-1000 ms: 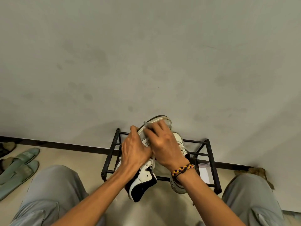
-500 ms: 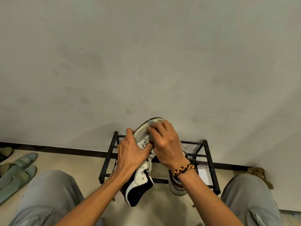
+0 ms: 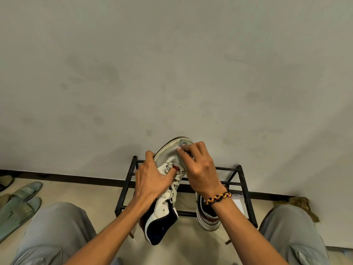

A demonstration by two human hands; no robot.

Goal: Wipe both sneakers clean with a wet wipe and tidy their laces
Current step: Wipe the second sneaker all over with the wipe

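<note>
Grey, smudged wall (image 3: 172, 64) across the upper view, beige floor (image 3: 91, 196) below, black metal rack (image 3: 246, 190) against the baseboard at 6 o'clock. Held up before the rack: a white-and-navy sneaker (image 3: 164, 209), toe toward 12 o'clock, heel toward 6. Left hand (image 3: 150, 180) clasped round its side at 9 o'clock, thumb on the laces (image 3: 176, 183). Right hand (image 3: 198, 169) curled at 3 o'clock, fingertips (image 3: 180, 149) pressing a wet wipe (image 3: 184, 143) on the toe cap. Second sneaker (image 3: 207, 217) on the rack under the right wrist. Green slippers (image 3: 17, 205) at 8 o'clock.
</note>
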